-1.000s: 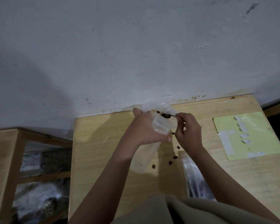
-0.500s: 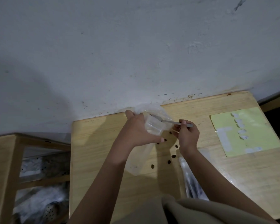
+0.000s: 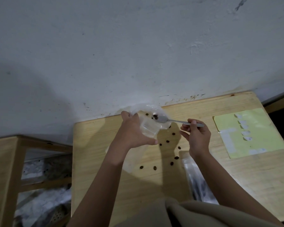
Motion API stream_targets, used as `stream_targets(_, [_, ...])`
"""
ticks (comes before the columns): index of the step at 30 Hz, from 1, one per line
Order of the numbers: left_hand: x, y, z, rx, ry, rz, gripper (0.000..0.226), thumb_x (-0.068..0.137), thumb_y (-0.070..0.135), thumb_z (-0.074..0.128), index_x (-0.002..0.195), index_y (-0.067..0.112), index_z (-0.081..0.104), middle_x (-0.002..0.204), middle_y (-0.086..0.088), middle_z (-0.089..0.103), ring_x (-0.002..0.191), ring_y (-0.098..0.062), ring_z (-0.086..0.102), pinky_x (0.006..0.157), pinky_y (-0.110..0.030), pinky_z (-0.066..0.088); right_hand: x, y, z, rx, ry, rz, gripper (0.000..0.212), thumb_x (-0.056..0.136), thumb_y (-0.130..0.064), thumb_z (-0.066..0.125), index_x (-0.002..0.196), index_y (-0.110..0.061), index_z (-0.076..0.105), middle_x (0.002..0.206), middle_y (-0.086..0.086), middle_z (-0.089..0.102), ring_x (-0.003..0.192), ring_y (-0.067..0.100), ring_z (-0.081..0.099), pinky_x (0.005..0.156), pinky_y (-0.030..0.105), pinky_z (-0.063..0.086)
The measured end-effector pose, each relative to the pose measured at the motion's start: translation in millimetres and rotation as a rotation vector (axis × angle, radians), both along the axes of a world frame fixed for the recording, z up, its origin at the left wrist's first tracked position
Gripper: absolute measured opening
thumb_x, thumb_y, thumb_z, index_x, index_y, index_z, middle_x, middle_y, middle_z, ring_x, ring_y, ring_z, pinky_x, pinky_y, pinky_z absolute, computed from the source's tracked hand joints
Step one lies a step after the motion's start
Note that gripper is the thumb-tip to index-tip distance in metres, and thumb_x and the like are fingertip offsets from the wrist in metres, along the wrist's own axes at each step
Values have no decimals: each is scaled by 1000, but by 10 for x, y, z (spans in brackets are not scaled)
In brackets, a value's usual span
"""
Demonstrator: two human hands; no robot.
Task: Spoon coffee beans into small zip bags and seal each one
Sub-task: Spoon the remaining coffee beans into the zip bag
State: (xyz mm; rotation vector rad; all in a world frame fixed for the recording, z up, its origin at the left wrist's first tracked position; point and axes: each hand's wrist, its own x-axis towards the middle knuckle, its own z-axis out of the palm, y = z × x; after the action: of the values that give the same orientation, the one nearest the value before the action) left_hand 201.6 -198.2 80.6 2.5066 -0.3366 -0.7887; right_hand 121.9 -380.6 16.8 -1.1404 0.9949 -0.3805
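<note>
My left hand (image 3: 134,131) grips a clear plastic bag (image 3: 150,126) and holds its mouth open near the table's far edge. My right hand (image 3: 196,136) pinches the handle of a metal spoon (image 3: 174,120). The spoon's bowl lies inside the bag's mouth with a few coffee beans (image 3: 155,116) beside it. Several loose beans (image 3: 167,141) are scattered on the wooden table (image 3: 95,153) between and below my hands. A second clear bag with dark contents (image 3: 196,179) lies under my right forearm.
A yellow sheet (image 3: 254,133) with white labels lies at the table's right. A grey wall rises just behind the table. A wooden shelf frame (image 3: 10,169) with crumpled plastic below stands to the left. Beige fabric (image 3: 187,213) fills the near edge.
My right hand has drawn back to the right along the spoon's handle, and the spoon's bowl now lies in the bag's mouth. The view has shifted slightly.
</note>
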Motion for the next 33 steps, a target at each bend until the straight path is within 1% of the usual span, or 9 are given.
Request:
stream_targets(2, [-4, 32, -43, -5, -10, 1, 87, 49, 48, 88, 111, 20, 35, 114, 4, 15, 99, -15, 46, 71, -22, 40, -20, -33, 33, -17, -31, 48, 19, 98, -13, 46, 86, -11, 60, 75, 9, 61, 67, 14, 63, 71, 37, 58])
stream_targets(6, [-3, 68, -119, -13, -7, -3, 106, 48, 45, 90, 131, 16, 30, 111, 8, 8, 106, -16, 44, 74, -22, 40, -41, -92, 95, -65, -91, 127, 19, 98, -11, 46, 85, -11, 60, 76, 10, 60, 65, 14, 63, 65, 32, 59])
stream_targets(8, [-5, 68, -136, -19, -6, -5, 111, 49, 44, 90, 135, 15, 26, 111, 8, 7, 109, -16, 42, 76, -22, 41, -42, -108, 118, -95, -110, 163, 19, 98, -9, 46, 85, -11, 60, 76, 11, 59, 64, 13, 63, 64, 30, 59])
stream_targets(14, [3, 67, -182, -41, 9, 5, 98, 50, 44, 90, 125, 15, 34, 114, 8, 10, 109, -17, 44, 78, -23, 42, -28, -100, 140, -143, -136, 237, 20, 98, -8, 45, 86, -11, 61, 77, 11, 60, 66, 14, 63, 65, 32, 59])
stream_targets(21, [-2, 73, -215, -59, 22, 18, 105, 50, 44, 90, 132, 15, 31, 126, 4, 12, 113, -15, 40, 82, -23, 42, -14, -80, 206, -176, -165, 289, 21, 97, -7, 46, 85, -12, 62, 75, 8, 61, 67, 14, 64, 66, 33, 59])
stream_targets(24, [-5, 74, -233, -81, 14, 21, 95, 49, 44, 90, 121, 18, 35, 120, 5, 13, 112, -17, 41, 83, -23, 43, -23, -52, 262, -329, -222, 414, 20, 96, -6, 48, 87, -15, 63, 73, 1, 65, 69, 18, 66, 68, 34, 58])
stream_targets(27, [-4, 64, -248, -91, 10, 34, 90, 48, 45, 90, 116, 21, 36, 118, 8, 13, 111, -16, 41, 83, -24, 44, -18, 2, 344, -509, -294, 521, 19, 95, -8, 50, 90, -20, 64, 82, -4, 68, 75, 19, 69, 71, 32, 58])
stream_targets(30, [-1, 57, -247, -96, 27, 58, 89, 48, 45, 89, 116, 21, 37, 118, 9, 13, 111, -15, 41, 82, -24, 44, 2, 25, 382, -598, -344, 452, 13, 94, -16, 51, 90, -22, 62, 80, -10, 67, 74, 12, 68, 68, 23, 56])
stream_targets(33, [12, 55, -211, -105, 67, 88, 94, 51, 45, 89, 125, 20, 36, 118, 6, 16, 107, -13, 42, 80, -21, 41, 3, -11, 332, -866, -356, 437, 16, 92, -18, 48, 91, -12, 62, 79, -6, 64, 71, 10, 64, 64, 17, 52])
